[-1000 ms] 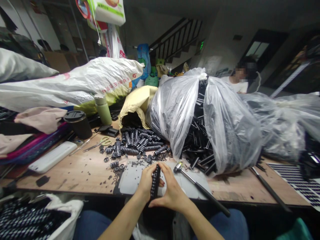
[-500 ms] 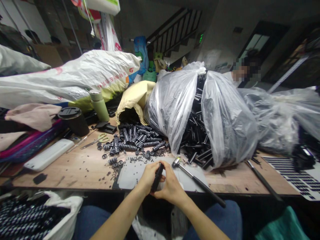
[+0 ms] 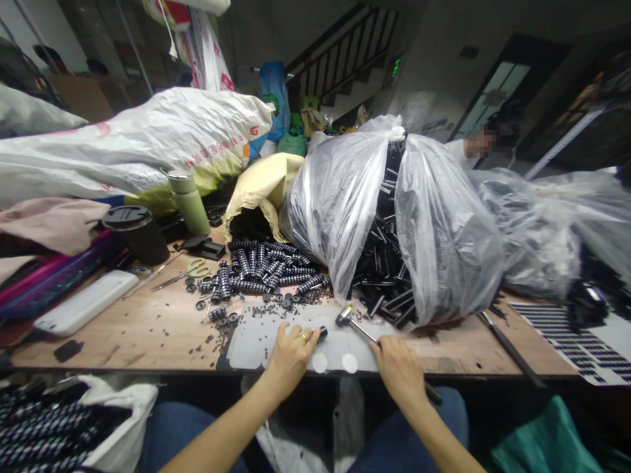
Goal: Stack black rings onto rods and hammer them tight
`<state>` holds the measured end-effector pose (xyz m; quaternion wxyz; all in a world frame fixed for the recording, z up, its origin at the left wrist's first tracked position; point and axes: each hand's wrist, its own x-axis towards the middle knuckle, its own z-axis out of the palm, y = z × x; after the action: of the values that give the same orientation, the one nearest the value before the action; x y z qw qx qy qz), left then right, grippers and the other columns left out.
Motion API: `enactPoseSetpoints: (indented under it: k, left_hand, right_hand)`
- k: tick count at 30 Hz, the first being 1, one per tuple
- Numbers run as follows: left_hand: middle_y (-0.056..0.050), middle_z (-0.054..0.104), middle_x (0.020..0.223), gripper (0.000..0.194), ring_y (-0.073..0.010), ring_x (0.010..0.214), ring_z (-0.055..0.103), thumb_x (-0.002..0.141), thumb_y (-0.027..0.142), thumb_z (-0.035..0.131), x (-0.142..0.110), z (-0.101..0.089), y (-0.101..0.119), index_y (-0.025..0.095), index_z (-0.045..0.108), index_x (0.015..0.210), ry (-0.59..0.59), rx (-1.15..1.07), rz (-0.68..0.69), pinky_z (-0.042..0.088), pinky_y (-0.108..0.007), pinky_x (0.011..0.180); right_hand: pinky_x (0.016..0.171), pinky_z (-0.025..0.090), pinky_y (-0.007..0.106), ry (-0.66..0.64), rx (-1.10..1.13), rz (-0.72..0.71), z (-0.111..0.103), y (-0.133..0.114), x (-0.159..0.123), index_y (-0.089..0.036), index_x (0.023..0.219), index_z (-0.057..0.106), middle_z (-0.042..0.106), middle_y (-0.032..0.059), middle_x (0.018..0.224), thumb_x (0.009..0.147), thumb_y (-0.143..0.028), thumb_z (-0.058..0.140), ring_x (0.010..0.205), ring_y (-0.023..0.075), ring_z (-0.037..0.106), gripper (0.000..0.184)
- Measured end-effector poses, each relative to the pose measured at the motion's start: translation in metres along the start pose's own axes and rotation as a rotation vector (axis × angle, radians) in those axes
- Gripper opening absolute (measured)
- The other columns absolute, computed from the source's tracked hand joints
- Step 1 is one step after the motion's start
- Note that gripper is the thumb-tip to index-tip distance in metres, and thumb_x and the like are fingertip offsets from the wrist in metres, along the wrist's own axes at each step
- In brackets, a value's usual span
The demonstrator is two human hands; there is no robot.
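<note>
My left hand is closed around a small black part, whose end pokes out on the right side of the fingers; the rest of it is hidden. It rests over a grey-white plate at the table's front edge. My right hand is wrapped round the dark handle of a hammer. The hammer's head lies low over the plate, pointing away from me. Behind the plate is a heap of black-and-white ribbed rollers, with small black bits scattered around it.
Large clear plastic bags of black parts stand behind. Left are scissors, a white case, a dark cup and a green bottle. A dark bar and a striped sheet lie right. Another person sits beyond.
Both hands were together on the black part. The right hand has let go, moved right and taken hold of the hammer's handle; the left has lowered the part toward the plate.
</note>
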<state>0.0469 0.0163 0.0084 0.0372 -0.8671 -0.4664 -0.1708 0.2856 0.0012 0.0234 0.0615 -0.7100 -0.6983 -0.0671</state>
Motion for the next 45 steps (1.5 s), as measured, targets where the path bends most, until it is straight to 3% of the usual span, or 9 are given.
enactPoseSetpoints:
  k: [5,10,14,19,26,33,36,39,45]
  left_hand:
    - [-0.007,0.061,0.100,0.037,-0.0190,0.092,0.052,0.082,0.005,0.039,-0.001,0.000,0.006,0.016,0.048,0.116,0.027,0.043,-0.010,0.033,-0.044,0.086]
    - [-0.007,0.062,0.102,0.038,-0.0197,0.096,0.052,0.083,0.006,0.039,-0.003,0.008,0.011,0.017,0.048,0.118,0.025,0.100,-0.051,0.034,-0.044,0.086]
    - [-0.013,0.055,0.117,0.038,-0.0234,0.113,0.045,0.085,0.022,0.040,-0.003,0.022,0.028,0.010,0.047,0.120,0.044,0.168,-0.125,0.029,-0.044,0.095]
    - [-0.022,0.036,0.134,0.076,-0.0324,0.127,0.023,0.077,0.056,0.039,-0.007,0.031,0.048,-0.001,0.036,0.128,0.007,0.145,-0.153,0.019,-0.046,0.103]
    - [-0.021,0.038,0.132,0.064,-0.0292,0.123,0.032,0.079,0.023,0.035,-0.012,0.040,0.044,-0.001,0.017,0.135,0.036,0.069,-0.102,0.024,-0.047,0.100]
    - [-0.012,0.062,0.088,0.028,-0.0222,0.085,0.056,0.080,0.009,0.040,0.005,0.011,0.037,0.011,0.056,0.102,-0.039,-0.113,-0.261,0.047,-0.035,0.073]
    - [-0.008,0.060,0.082,0.022,-0.0209,0.078,0.055,0.082,0.017,0.044,0.017,-0.010,0.020,0.015,0.058,0.099,-0.038,-0.148,-0.277,0.048,-0.031,0.066]
    - [-0.015,0.058,0.089,0.025,-0.0244,0.086,0.054,0.083,0.016,0.041,0.037,-0.018,-0.021,0.007,0.058,0.098,0.057,-0.026,-0.600,0.047,-0.034,0.070]
    - [-0.022,0.059,0.085,0.033,-0.0259,0.080,0.058,0.075,-0.002,0.031,0.065,0.000,-0.093,0.000,0.063,0.080,0.082,-0.019,-0.800,0.047,-0.035,0.065]
  right_hand:
    - [0.052,0.035,0.023,-0.139,0.457,0.014,-0.016,-0.022,-0.016,-0.021,0.073,0.046,0.059,0.0012,0.059,0.091,-0.040,0.019,0.056,0.0162,0.058,0.038]
    - [0.047,0.030,0.025,-0.251,0.398,-0.044,-0.011,-0.042,-0.028,-0.021,0.068,0.047,0.058,0.0039,0.053,0.090,-0.043,0.010,0.050,0.0186,0.058,0.048]
    - [0.045,0.030,0.023,-0.162,0.545,-0.069,-0.034,-0.048,-0.021,-0.022,0.065,0.044,0.054,0.0004,0.049,0.090,-0.045,0.014,0.044,0.0151,0.053,0.045]
    - [0.042,0.032,0.020,-0.061,0.759,-0.113,-0.073,-0.067,-0.027,-0.022,0.065,0.042,0.049,-0.0034,0.044,0.090,-0.044,0.018,0.039,0.0109,0.048,0.041]
    - [0.044,0.030,0.024,-0.265,0.281,-0.271,-0.034,-0.093,-0.046,-0.021,0.069,0.050,0.063,0.0061,0.056,0.091,-0.038,0.016,0.048,0.0190,0.060,0.045]
    - [0.046,0.030,0.025,-0.130,0.297,-0.153,-0.026,-0.058,-0.016,-0.023,0.070,0.048,0.062,0.0024,0.055,0.092,-0.038,0.015,0.054,0.0197,0.062,0.042]
    - [0.046,0.029,0.026,-0.149,0.184,-0.121,-0.012,-0.031,0.001,-0.023,0.072,0.049,0.063,0.0023,0.057,0.091,-0.036,0.022,0.056,0.0204,0.063,0.036]
    - [0.046,0.031,0.026,-0.165,0.080,-0.066,0.005,-0.013,0.011,-0.023,0.072,0.049,0.063,0.0033,0.060,0.090,-0.037,0.027,0.057,0.0218,0.063,0.033]
    - [0.065,0.042,0.032,0.085,0.190,-0.165,0.015,-0.016,0.029,-0.020,0.071,0.049,0.060,0.0062,0.072,0.088,-0.039,0.032,0.072,0.0213,0.058,0.031]
